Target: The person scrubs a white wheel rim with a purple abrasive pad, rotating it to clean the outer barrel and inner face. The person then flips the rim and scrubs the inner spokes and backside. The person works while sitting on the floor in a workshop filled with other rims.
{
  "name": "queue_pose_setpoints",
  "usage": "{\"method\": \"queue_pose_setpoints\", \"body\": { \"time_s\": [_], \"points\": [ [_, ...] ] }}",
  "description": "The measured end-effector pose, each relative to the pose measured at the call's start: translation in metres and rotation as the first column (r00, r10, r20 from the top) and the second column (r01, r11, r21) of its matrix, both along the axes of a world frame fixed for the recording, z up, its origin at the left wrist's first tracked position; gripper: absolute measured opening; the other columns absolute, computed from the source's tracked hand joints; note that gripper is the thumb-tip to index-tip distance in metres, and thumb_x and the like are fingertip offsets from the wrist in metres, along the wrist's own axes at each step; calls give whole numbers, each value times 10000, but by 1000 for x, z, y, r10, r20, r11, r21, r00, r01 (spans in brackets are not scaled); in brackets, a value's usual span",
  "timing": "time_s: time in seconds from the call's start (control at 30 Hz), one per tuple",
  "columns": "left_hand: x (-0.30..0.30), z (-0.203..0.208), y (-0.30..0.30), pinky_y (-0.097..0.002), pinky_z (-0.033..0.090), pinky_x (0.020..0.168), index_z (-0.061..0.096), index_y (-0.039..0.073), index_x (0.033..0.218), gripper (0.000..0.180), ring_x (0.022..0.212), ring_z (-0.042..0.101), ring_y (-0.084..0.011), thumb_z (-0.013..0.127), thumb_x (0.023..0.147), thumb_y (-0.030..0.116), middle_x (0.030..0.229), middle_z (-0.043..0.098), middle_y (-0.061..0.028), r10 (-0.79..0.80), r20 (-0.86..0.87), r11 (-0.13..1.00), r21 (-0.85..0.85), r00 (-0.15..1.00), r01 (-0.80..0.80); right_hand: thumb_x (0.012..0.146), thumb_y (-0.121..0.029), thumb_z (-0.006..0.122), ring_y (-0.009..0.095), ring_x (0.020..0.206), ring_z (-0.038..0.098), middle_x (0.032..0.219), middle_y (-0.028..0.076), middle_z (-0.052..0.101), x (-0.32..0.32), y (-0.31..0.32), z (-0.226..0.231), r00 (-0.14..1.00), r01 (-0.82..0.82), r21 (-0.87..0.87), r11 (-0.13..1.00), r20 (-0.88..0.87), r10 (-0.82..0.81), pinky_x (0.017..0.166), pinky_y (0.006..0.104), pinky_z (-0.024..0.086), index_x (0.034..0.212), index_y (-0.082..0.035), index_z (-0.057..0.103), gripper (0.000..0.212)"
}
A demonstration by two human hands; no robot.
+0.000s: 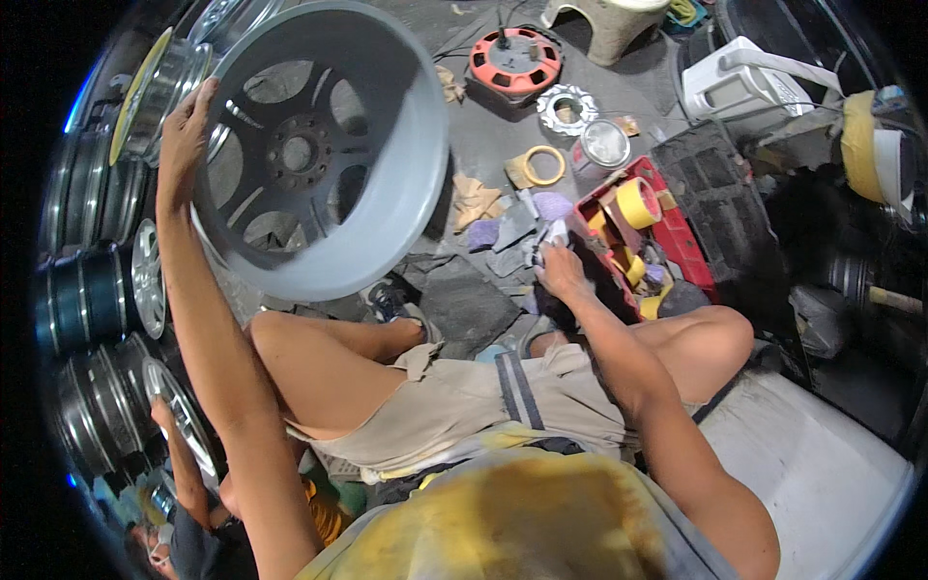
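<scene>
A large grey car wheel rim (297, 153) stands tilted in front of my left knee, its hollow back side and spokes facing me. My left hand (188, 121) grips its left edge, fingers closed over the lip. Low between my knees and the crate, my right hand (561, 266) is closed, with a small whitish piece (555, 235) at its fingertips; I cannot make out whether it is cloth or paper. Around that hand lie grey sheets of abrasive paper (514, 224) and purple pads (553, 205).
A red crate (684, 253) holds yellow tape rolls (638, 203). Beyond are a tape ring (536, 167), a tin can (605, 145), an orange cable reel (515, 63) and a stool (609, 24). Metal wheels (87, 300) are stacked at left, where another person's hand (162, 414) touches one.
</scene>
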State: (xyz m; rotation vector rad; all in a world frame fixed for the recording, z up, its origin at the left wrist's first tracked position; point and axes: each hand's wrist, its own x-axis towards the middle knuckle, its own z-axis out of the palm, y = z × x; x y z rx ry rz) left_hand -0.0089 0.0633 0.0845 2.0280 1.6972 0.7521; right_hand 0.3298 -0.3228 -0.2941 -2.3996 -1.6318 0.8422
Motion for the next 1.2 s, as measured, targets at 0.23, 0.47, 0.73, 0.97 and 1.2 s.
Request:
{"method": "queue_pose_setpoints", "body": {
  "time_s": [0.23,0.47,0.73,0.97,1.2],
  "points": [
    [-42,-19,41,-332,358,1156,592,37,1439,606,1358,533,-234,561,1047,498,1437,613,-144,-119,-19,993,-6,993,119,836,-322,795,407,852,711,894,223,726,40,9,114,987,152,202,967,-87,-137,806,496,540,857,-14,685,328],
    [-58,-22,50,-330,359,1149,613,51,1424,591,1339,541,-228,570,1043,502,1408,635,-133,-138,-21,989,50,990,139,910,-281,755,261,621,712,716,185,706,99,-3,157,870,471,404,784,-359,-338,605,397,530,884,28,711,313],
    [-51,-20,5,-355,364,1147,618,33,1414,623,1342,540,-250,573,1032,523,1389,644,-150,-36,45,998,48,998,34,923,-255,732,358,761,701,823,200,722,86,16,159,935,355,602,716,-232,-269,716,440,511,916,25,716,280],
    [-56,-30,-5,-385,362,1154,614,53,1426,653,1339,551,-285,561,1019,562,1392,637,-184,-13,35,996,92,999,10,909,-437,728,410,951,682,928,210,682,108,16,144,874,438,379,815,32,-484,824,496,517,952,-23,740,416],
    [-73,-29,-14,-428,364,1171,593,105,1457,659,1397,505,-314,555,1009,586,1466,590,-145,-118,39,986,126,992,112,937,-340,728,387,872,666,920,178,683,112,31,150,876,352,617,703,47,-480,768,478,507,948,-40,758,302]
  ]
}}
